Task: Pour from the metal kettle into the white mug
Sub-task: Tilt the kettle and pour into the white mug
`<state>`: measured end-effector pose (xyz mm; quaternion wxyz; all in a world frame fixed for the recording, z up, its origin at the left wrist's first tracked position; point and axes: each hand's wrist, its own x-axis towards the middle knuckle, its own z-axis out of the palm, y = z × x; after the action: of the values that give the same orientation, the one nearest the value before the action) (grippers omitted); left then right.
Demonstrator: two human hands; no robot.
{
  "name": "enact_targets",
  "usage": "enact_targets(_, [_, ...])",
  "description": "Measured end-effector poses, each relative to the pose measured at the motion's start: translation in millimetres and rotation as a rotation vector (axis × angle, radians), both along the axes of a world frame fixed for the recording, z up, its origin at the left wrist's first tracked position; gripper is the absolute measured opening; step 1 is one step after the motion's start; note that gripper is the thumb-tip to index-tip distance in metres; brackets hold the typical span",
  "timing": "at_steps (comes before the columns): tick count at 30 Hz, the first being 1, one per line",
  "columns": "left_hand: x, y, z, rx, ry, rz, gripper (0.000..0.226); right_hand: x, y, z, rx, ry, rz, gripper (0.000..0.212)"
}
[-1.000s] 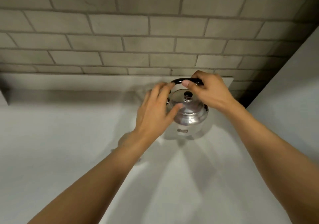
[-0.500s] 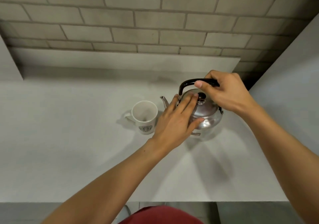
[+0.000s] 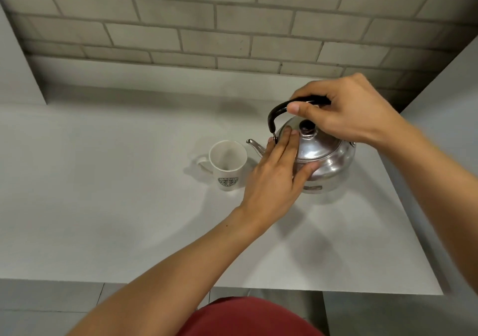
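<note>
- Since the earlier frames the view has dropped lower and pulled back, so the near edge of the counter and a patch of red clothing (image 3: 248,317) now show at the bottom; the mug, hidden behind the left hand a second ago, is in plain sight, and both hands have kept their places on the kettle.
- Behind both hands rises a wall of pale grey bricks (image 3: 232,25) with darker joints.
- Under both hands spreads a smooth, light grey countertop (image 3: 103,206), its front edge running below the forearms.
- Beneath the right hand and against the left hand's fingers stands the rounded, shiny metal kettle (image 3: 328,162), upright on the counter, with a domed lid and a small black knob (image 3: 306,126).
- Right hand (image 3: 354,113): curled closed over the kettle's arched black handle (image 3: 279,109), thumb pressed along the near side of the grip, directly above the lid.
- Left hand (image 3: 274,180): flat and open, fingers together and laid on the left slope of the lid and shoulder, thumb spread against the kettle's front wall; it grips nothing, only rests on the metal.
- Just to the left of the left hand stands the white ceramic mug (image 3: 227,165) with a dark round emblem on its front; it is upright, mouth open, handle turned away from the hand.
- Past the left hand's fingertips the kettle's thin curved spout (image 3: 254,145) points toward the mug's rim, close beside it but not touching.
</note>
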<state>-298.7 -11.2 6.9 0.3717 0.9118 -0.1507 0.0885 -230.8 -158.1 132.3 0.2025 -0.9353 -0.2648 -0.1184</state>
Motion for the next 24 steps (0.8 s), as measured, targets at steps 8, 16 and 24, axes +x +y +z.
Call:
enact_targets(8, [-3,6,6,-0.128,0.045,0.006,0.069,10,25,17,-0.171,-0.017,0.099,0.038])
enact_targets(16, [-4,7,4,-0.276,0.041,0.009,0.068,9,45,23,-0.269,0.008,0.129,0.032])
enact_targets(24, [-2,5,2,-0.347,0.013,0.007,0.065,6,56,33,-0.372,0.042,0.139,0.035])
